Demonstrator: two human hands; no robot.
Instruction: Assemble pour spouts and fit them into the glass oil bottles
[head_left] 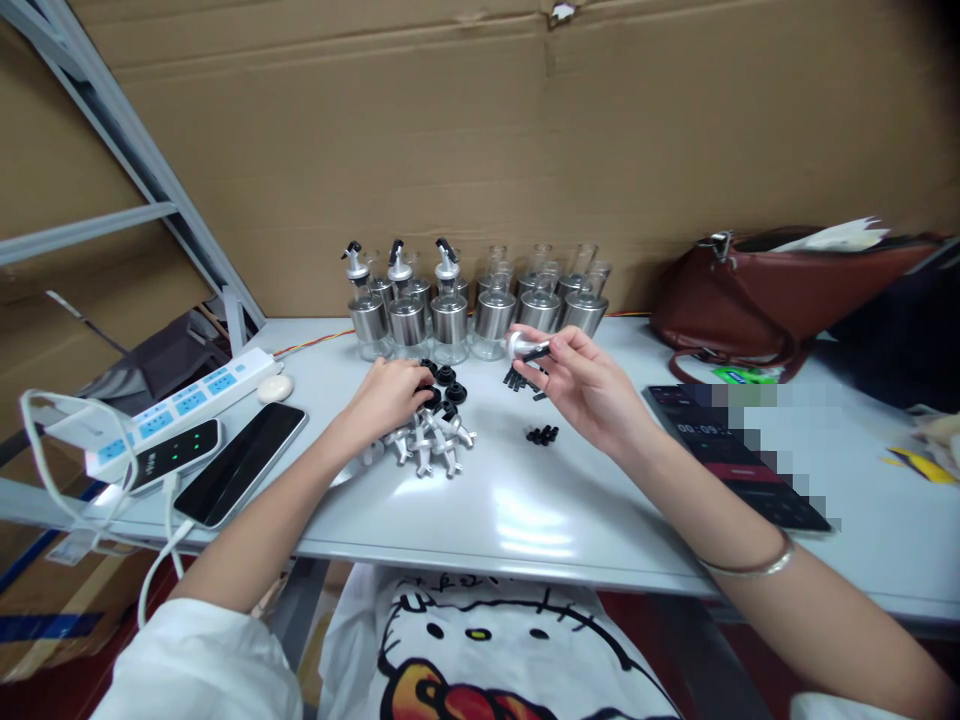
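And here at the back of the table [540, 550], before the cardboard [525, 150], stand 3 spouted bottles [407, 324] on the left, 3 spoutless bottles [538, 314] to their right, more behind both! In front of the spouted row, the stoppers [454, 394] lie by the left hand [386, 395], the spout pile [427, 442] nearer the edge; rightward, small caps [541, 436] before short sticks [514, 379], and a spout [523, 347] in the right hand [589, 380]; far left, a phone [244, 465] right of the power strip [191, 400]; far right, a handbag [750, 290] behind the tablet [720, 450]

Bottles [495, 316]: perhaps twelve, back row half hidden. Pourers [400, 269] fitted: three. Power strip [169, 418]: one. Bag [817, 285]: one. Bracelet [757, 570]: one.
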